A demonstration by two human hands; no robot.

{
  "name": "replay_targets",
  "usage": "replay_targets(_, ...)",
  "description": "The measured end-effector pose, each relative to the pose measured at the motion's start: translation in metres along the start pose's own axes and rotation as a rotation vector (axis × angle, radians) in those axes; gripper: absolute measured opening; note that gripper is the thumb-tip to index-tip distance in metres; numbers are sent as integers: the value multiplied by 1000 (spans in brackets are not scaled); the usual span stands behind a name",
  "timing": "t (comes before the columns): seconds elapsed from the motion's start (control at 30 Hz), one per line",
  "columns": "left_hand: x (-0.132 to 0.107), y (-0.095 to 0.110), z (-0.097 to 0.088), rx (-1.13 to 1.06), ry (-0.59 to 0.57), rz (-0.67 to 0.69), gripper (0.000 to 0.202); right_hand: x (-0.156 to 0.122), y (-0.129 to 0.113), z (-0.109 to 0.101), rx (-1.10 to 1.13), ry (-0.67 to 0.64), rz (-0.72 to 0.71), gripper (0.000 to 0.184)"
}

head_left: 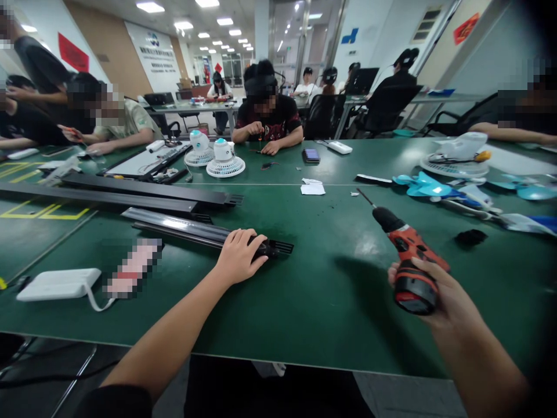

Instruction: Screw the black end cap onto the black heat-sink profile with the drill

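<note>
My left hand (241,255) lies over the right part of a long black bar (183,225), fingers curved across it and thumb along the near side. Past the thumb, the bar's slotted dark end (281,248) sticks out. In my right hand (450,296) is a red and black cordless drill (415,247), gripped round its handle and held above the table. Its thin bit (365,197) points forward and to the left, touching nothing. Whether a finger is on the trigger is hidden.
More black bars (130,194) lie at the left. Nearer are a white power bank (58,284) and a blurred pink phone (134,267). Two white fans (225,159) stand before a co-worker (267,110) opposite. Blue fan blades (422,186) and a white fan grille (455,165) lie at the right.
</note>
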State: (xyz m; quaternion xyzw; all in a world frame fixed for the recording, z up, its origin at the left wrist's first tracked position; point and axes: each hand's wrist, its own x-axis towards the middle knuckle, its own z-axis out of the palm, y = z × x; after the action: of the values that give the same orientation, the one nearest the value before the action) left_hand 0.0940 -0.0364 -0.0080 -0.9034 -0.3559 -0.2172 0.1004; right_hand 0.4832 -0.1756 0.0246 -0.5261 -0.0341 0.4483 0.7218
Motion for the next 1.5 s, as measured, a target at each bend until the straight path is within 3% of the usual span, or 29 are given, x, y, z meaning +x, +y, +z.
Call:
replay_targets(0.07, -1, -2, -1, -7, -3, -15, 43, -15, 14, 20, -3, -42, -28, 19)
replay_targets(0.2, -3, -4, -2, -26, -19, -31, 44, -37, 41, 60, 35, -221, -275, 37)
replay_targets(0.33, -3, -4, -1, -53, -22, -37, 44, -43, 54, 83, 5, -409, -250, 38)
replay_targets(0.53, -4, -3, -1, -67, -13, -48, 44, -48, 62, 101, 32, -549, -137, 52)
replay_targets(0.83, -7, -11, -2, -29, 38, -63, 44, -50, 86, 84, -11, -821, 290, 55)
replay_targets(1.0, -10, -18, -3, -18, 35, -87, 44, -38, 93, 69, 25, -795, 396, 46)
replay_targets(1.13, -12, -21, -3, -15, 40, -95, 44, -27, 97, 54, 1, -763, 389, 40)
replay_targets(1.23, -12, -23, -2, -14, 45, -108, 44, -22, 98, 45, -22, -783, 490, 48)
replay_targets(1.5, -14, -28, 0, 19, 56, -110, 45, -21, 102, 45, -43, -827, 639, 48)
